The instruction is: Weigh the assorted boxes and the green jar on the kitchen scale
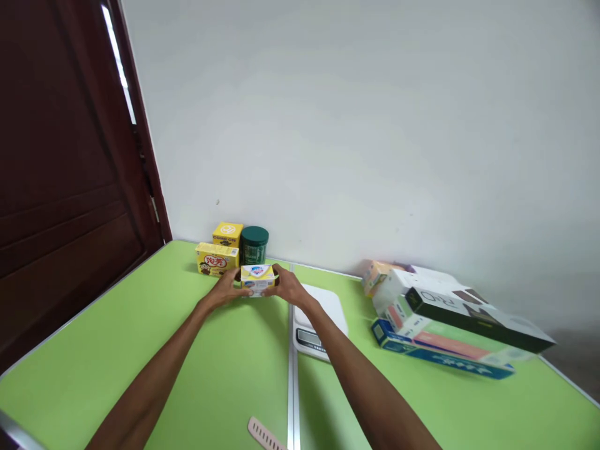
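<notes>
Between my two hands is a small yellow and white soap box [257, 280], gripped at its two ends. My left hand [227, 287] closes on its left end, and my right hand [284, 284] on its right end. Just behind the box stands a dark green lidded canister [255, 247]. Left of it are a yellow snack box [217, 259] with red lettering and a yellow cube-shaped box [227, 233]. Under my right forearm lies a white kitchen scale [328, 310] with a grey display, partly hidden by the arm.
The green table [225, 381] has a metal seam running front to back. On the right is a stack of boxes, with a black and white box [478, 315] over a blue box [450, 360]. A pink strap [265, 433] lies at the front edge. A white wall stands behind.
</notes>
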### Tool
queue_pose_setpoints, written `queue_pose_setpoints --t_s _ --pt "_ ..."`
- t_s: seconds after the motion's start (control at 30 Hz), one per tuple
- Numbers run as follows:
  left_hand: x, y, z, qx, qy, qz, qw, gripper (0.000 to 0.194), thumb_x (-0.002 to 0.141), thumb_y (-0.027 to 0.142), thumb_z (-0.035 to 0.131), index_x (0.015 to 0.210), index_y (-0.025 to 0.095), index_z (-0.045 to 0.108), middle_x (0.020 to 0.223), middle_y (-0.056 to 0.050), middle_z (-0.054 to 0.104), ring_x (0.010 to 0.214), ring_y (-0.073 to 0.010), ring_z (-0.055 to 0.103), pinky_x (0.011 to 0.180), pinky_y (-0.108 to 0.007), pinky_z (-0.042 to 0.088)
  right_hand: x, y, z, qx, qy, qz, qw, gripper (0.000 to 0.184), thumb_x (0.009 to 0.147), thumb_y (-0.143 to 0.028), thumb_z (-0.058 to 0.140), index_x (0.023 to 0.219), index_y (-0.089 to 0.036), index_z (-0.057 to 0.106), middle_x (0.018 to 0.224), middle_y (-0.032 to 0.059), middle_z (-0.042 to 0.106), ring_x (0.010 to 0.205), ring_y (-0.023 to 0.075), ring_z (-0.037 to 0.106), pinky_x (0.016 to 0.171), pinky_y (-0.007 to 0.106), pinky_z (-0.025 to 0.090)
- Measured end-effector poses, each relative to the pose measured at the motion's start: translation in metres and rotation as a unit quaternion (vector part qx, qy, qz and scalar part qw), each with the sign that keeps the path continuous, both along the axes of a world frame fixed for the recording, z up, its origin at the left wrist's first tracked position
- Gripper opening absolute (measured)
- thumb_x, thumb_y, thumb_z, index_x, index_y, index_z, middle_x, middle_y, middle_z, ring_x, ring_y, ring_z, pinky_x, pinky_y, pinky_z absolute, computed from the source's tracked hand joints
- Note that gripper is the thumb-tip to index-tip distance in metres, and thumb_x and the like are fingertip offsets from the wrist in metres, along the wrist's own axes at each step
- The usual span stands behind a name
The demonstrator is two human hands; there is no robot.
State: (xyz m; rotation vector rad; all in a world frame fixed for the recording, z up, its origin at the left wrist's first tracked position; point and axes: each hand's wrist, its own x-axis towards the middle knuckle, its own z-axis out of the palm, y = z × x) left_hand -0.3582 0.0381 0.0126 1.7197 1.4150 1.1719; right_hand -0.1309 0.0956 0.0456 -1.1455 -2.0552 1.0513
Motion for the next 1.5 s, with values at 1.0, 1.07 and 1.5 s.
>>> queue_pose_setpoints --t_s 1.0,1.07,1.5 --pt "0.023 -0.014 -0.083 0.041 0.038 0.119 0.991 0.077 0.084 0.033 0.067 0.153 0.018 0.035 0.150 -0.020 0.047 0.140 -0.0337 0.050 0.118 -0.054 0.040 -0.035 0.022 -0.045 0.051 -0.072 -0.118 0.989 0.063 0.063 -0.022 0.085 0.121 -0.017 0.061 0.117 0.0116 0.071 0.088 0.0248 0.072 0.076 0.036 0.059" --pt "0.021 -0.015 -0.082 0.043 0.039 0.129 0.990 0.075 0.085 0.035 0.065 0.152 0.017 0.036 0.148 -0.020 0.048 0.136 -0.0340 0.054 0.114 -0.054 0.045 -0.026 0.006 -0.040 0.071 -0.070 -0.138 0.985 0.073 0.066 -0.022 0.084 0.133 -0.016 0.057 0.128 0.0151 0.065 0.088 0.0239 0.071 0.079 0.038 0.059" --pt "0.020 -0.040 -0.058 0.088 0.058 0.184 0.977 0.053 0.084 0.046 0.063 0.128 0.017 0.054 0.125 -0.016 0.063 0.110 -0.0326 0.068 0.095 -0.056 0.058 0.225 -0.130 -0.035 0.320 0.039 -0.457 0.829 0.035 0.097 -0.046 0.056 0.116 -0.018 0.064 0.109 0.0124 0.064 0.087 0.0240 0.063 0.068 0.037 0.055"
